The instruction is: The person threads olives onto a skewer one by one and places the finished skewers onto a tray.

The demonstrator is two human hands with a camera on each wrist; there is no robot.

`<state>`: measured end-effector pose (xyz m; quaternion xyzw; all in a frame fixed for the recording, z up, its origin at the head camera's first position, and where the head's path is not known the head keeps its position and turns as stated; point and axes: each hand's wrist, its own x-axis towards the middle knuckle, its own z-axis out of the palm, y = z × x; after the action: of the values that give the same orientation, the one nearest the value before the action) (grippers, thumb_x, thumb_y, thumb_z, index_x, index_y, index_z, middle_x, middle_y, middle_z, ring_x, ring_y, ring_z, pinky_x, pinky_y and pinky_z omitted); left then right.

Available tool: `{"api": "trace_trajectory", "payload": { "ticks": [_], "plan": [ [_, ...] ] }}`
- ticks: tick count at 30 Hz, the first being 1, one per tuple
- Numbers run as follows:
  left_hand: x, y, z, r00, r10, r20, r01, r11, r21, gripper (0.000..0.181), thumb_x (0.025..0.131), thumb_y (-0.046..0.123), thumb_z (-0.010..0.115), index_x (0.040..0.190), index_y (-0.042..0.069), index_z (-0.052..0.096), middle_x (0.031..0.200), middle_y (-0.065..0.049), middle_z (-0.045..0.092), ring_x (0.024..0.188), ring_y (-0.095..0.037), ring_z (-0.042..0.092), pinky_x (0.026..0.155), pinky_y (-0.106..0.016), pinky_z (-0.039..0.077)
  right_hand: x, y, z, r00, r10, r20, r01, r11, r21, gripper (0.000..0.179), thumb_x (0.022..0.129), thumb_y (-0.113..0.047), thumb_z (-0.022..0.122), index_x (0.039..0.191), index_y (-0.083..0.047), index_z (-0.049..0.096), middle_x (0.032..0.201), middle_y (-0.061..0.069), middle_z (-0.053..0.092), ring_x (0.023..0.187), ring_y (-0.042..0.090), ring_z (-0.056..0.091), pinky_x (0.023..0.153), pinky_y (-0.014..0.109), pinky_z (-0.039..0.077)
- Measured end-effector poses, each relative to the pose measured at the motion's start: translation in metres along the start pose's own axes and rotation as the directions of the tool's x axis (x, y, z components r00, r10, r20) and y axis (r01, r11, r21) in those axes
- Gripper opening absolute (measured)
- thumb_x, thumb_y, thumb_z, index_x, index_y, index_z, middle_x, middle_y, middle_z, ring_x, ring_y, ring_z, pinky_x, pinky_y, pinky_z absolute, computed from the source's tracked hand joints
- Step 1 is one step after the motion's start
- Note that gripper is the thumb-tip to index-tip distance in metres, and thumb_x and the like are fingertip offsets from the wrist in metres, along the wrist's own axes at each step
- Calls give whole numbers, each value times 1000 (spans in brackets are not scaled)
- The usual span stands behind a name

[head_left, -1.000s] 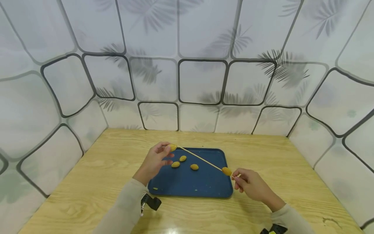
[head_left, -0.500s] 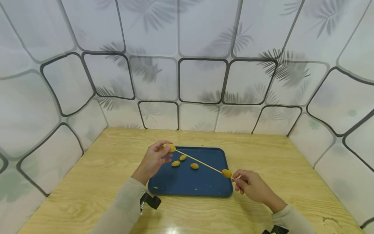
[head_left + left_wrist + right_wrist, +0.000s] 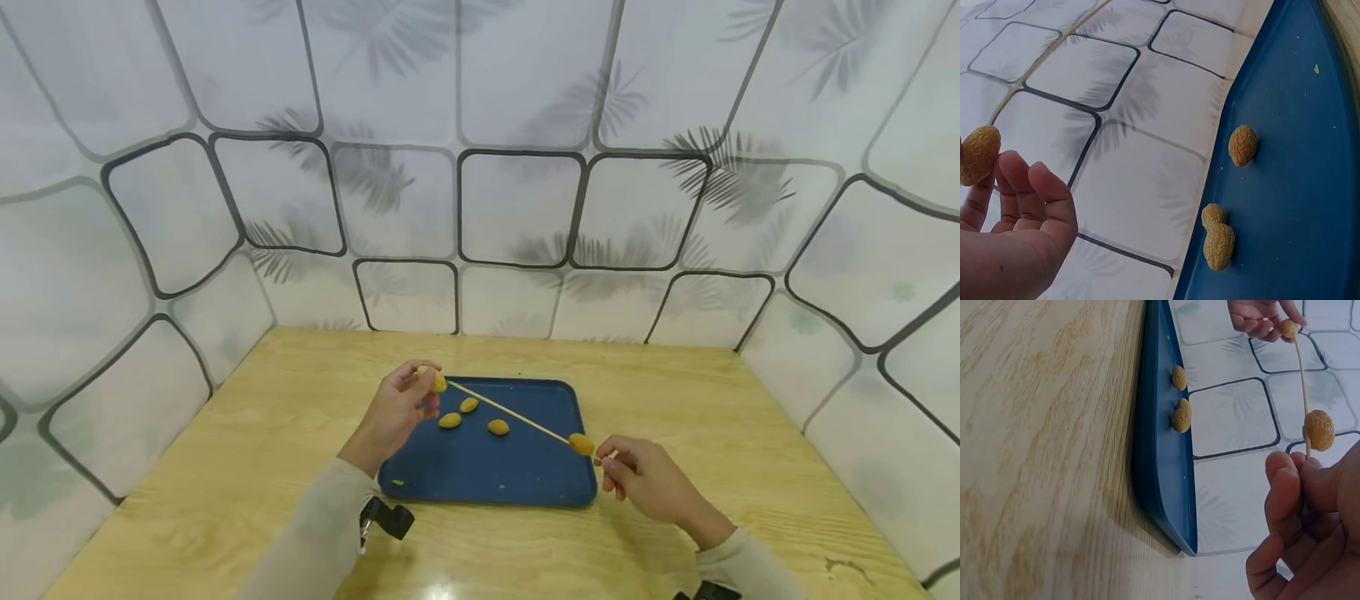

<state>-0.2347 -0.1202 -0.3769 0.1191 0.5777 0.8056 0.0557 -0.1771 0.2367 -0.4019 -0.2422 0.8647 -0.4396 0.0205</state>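
Observation:
My right hand [image 3: 647, 477] pinches the near end of a thin wooden skewer [image 3: 517, 414]. A wrinkled golden-brown oval piece [image 3: 1319, 430], like dried fruit, is threaded on it just beyond the fingertips. At the skewer's far end, my left hand [image 3: 392, 417] holds another wrinkled oval piece [image 3: 979, 155] between thumb and fingers, other fingers loosely bent. The skewer's tip is at or close against that piece; whether it has pierced it I cannot tell. Below lies a blue tray [image 3: 480, 483] with several similar loose pieces [image 3: 498, 427].
A small pale scrap [image 3: 397, 482] lies near the tray's front left corner. The tray sits on a light wood table [image 3: 247, 467]. Behind and at both sides stands a white patterned wall covering [image 3: 517, 208].
My left hand has shifted slightly left with its piece, drawing it toward the tip end of the skewer. The right hand and the threaded piece have barely moved, dipping slightly.

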Motion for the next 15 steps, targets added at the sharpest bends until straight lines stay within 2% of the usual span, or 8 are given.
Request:
{"api": "trace_trajectory", "payload": {
  "ticks": [4, 11, 15],
  "plan": [
    [0, 2, 1, 1000, 9, 7, -9, 1000, -5, 12, 102, 21, 50, 103, 17, 62, 87, -2, 56, 70, -14, 53, 64, -28, 48, 1, -3, -3, 1000, -8, -20, 8, 1000, 14, 10, 99, 3, 51, 98, 4, 61, 68, 6, 61, 52, 12, 56, 43, 26, 45],
    [-1, 1, 2, 1000, 19, 22, -19, 1000, -15, 14, 101, 25, 50, 101, 20, 63, 86, -1, 57, 69, -13, 53, 64, -27, 48, 1, -1, -3, 1000, 8, 19, -8, 1000, 4, 11, 99, 1, 51, 100, 4, 62, 68, 9, 62, 52, 22, 57, 40, 25, 42],
    [-2, 1, 2, 1000, 18, 26, -18, 1000, -5, 13, 101, 25, 50, 102, 19, 62, 87, -1, 56, 70, -13, 53, 64, -27, 48, 1, -1, -2, 1000, -4, 22, 4, 1000, -3, 11, 99, 2, 51, 100, 4, 62, 67, 10, 62, 51, 23, 57, 40, 24, 41]
  ]
}}
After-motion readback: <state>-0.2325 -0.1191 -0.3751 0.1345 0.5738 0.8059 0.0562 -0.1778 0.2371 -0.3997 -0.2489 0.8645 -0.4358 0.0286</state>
